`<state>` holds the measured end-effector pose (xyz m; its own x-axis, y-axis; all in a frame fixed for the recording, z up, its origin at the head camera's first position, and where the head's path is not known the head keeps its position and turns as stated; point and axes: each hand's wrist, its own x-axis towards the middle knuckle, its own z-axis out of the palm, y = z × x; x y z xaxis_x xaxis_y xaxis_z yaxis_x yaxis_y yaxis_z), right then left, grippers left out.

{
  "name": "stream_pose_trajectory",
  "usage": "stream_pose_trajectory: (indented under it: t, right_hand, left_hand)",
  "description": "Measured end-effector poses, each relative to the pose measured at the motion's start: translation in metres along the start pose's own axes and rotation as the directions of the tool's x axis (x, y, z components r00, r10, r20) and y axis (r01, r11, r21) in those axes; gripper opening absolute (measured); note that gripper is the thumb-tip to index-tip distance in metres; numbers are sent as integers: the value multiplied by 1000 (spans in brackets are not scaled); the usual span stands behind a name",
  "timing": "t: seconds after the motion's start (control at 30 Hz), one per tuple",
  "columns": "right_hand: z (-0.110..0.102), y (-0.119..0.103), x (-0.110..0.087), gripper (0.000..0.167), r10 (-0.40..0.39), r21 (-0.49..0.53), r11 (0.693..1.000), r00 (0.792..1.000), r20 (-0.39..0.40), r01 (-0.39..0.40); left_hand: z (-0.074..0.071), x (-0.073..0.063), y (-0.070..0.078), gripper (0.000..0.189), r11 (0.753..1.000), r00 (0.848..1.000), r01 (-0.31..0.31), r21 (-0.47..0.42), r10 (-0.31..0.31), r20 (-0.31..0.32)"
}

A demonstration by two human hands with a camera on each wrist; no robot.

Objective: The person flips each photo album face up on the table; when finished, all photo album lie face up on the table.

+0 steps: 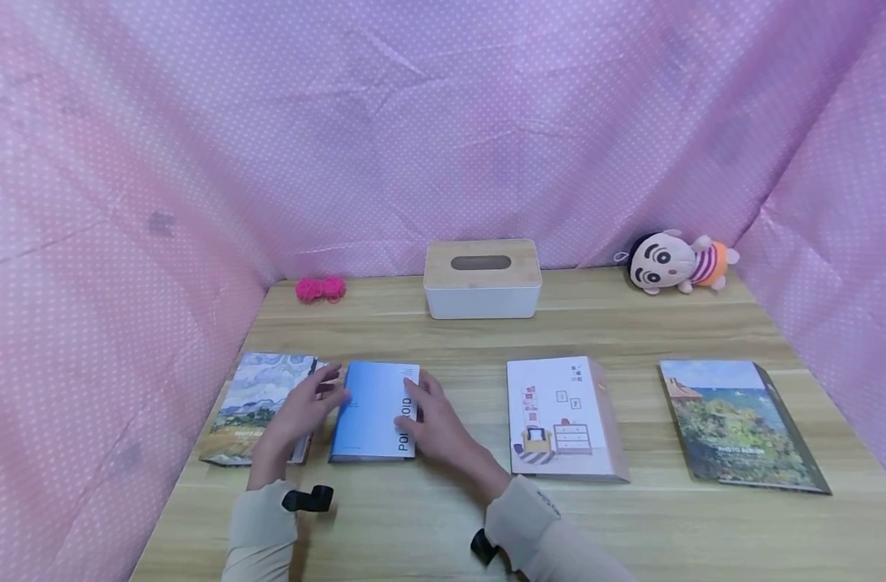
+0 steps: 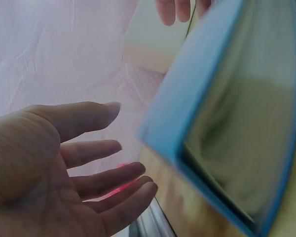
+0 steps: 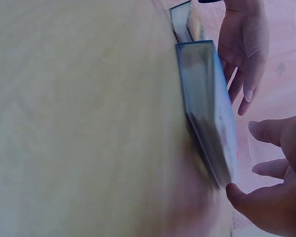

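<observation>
A thick blue photo album (image 1: pixel 366 416) with "POLAROID" lettering down its right side lies flat on the table, left of the middle. My left hand (image 1: pixel 301 416) hovers by its left edge, fingers loosely bent and spread; in the left wrist view, a gap separates this hand (image 2: pixel 84 173) from the album (image 2: pixel 172 108). Over the right edge reaches my right hand (image 1: pixel 443 428), its fingertips above the lettering. The right wrist view has the right hand (image 3: pixel 274 202) with fingers apart beside the album (image 3: pixel 198 84), one fingertip near its corner; contact is unclear there.
A painted-landscape album (image 1: pixel 257 404) lies at the left, partly behind the left hand. Rightward are a white illustrated album (image 1: pixel 552 404) and a garden-scene photo album (image 1: pixel 734 420). Along the back stand pink yarn (image 1: pixel 321 288), a tissue box (image 1: pixel 483 301) and a plush doll (image 1: pixel 676 263).
</observation>
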<state>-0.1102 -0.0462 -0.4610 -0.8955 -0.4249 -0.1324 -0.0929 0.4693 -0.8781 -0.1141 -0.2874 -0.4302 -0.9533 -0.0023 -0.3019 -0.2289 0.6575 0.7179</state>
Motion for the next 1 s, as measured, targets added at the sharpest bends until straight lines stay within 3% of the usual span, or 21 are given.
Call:
stream_pose_trajectory:
  t: [0.13,0.27,0.47,0.7,1.0]
  right_hand:
    - [-13,-2,-2,62,-28,-2,1000,999,-39,28]
    - [-31,-2,-4,61,-74,12,997,994,-83,75]
    - [-61,4,-11,60,-20,57,998,988,-152,29]
    - [-98,17,-24,59,-18,34,999,969,-245,27]
    - [-136,44,-45,54,-10,36,999,947,-320,22]
  left_hand:
    - [1,1,11,57,995,994,-89,37,91,-56]
    - [6,2,24,54,990,986,-139,29,142,-91]
    - [20,6,45,51,977,972,-213,-6,212,-105]
    - [46,13,67,50,950,949,-312,-19,310,-55]
    - [87,16,89,51,946,946,-319,-49,321,38]
